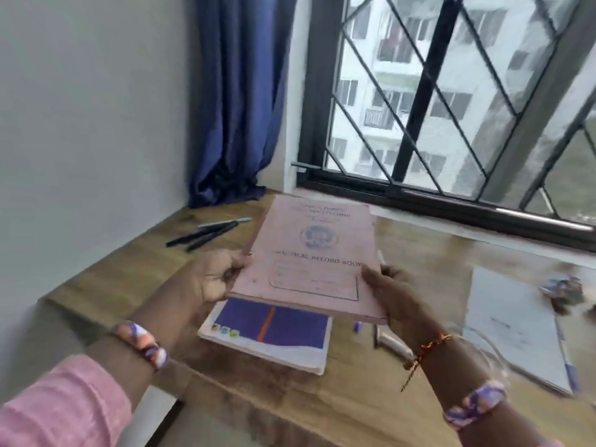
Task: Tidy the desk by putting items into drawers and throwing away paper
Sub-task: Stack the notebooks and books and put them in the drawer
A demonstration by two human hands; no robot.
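White wall [80,108] left; blue curtain [238,101] in corner; barred window [451,91] (daylight, apartment block outside); wooden desk [135,262] below.

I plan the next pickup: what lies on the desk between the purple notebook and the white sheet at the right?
In the head view, a white marker and a small purple cap lie between purple notebook and white sheet.

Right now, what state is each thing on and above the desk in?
pink record book: closed, lifted above the desk, held at both sides
left hand: grips its left edge
right hand: grips its right edge
purple notebook: closed, flat on the desk
black pens: lying loose
crumpled paper: balled up on the desk
white sheet: lying flat
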